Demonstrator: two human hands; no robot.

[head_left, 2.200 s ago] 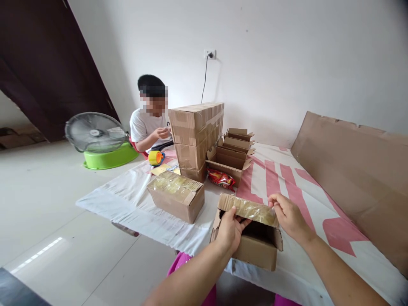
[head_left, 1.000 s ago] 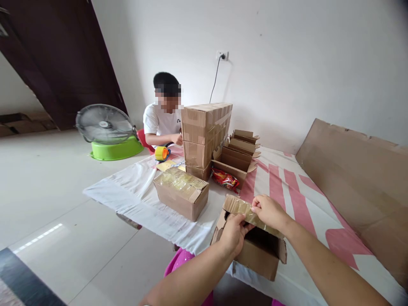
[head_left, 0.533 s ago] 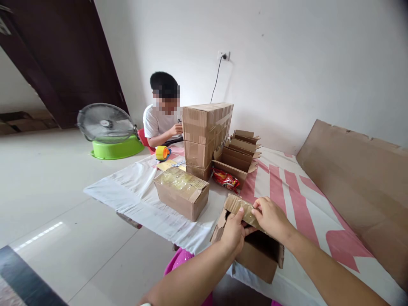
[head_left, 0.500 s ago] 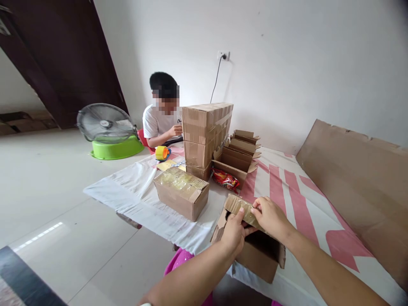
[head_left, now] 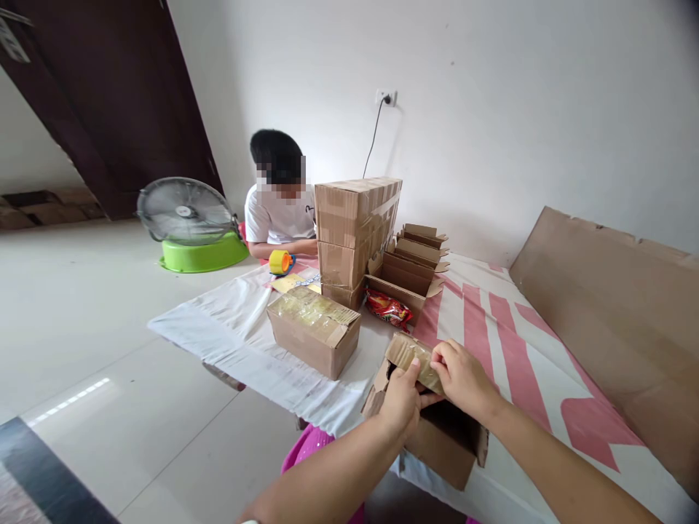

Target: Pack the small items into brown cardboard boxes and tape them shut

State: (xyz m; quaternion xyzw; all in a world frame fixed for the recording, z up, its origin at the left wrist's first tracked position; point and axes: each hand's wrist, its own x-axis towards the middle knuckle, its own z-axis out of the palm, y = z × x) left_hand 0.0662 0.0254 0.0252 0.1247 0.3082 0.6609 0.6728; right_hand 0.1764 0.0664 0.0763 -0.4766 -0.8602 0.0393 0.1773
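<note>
Right in front of me at the table's near edge is a brown cardboard box [head_left: 442, 444], its top partly open and its inside dark. Shiny tape covers the raised flap [head_left: 407, 353]. My left hand [head_left: 404, 397] grips that flap, thumb on top and fingers underneath. On the flap's right part, the fingertips of my right hand [head_left: 461, 375] are pinched together at the taped surface; whether they hold a bit of tape is too small to make out. A closed, taped cardboard box [head_left: 314, 335] sits to the left.
A stack of taped boxes [head_left: 338, 218] stands mid-table, beside several open boxes [head_left: 407, 273] and a red packet [head_left: 389, 307]. A yellow tape roll [head_left: 279, 262] lies near a seated person [head_left: 278, 218]. A large cardboard sheet [head_left: 606, 313] leans at the right.
The view has shifted slightly. The seated person has leaned lower, and their raised hand has gone down behind the stack. My hands stay almost in place on the flap.
</note>
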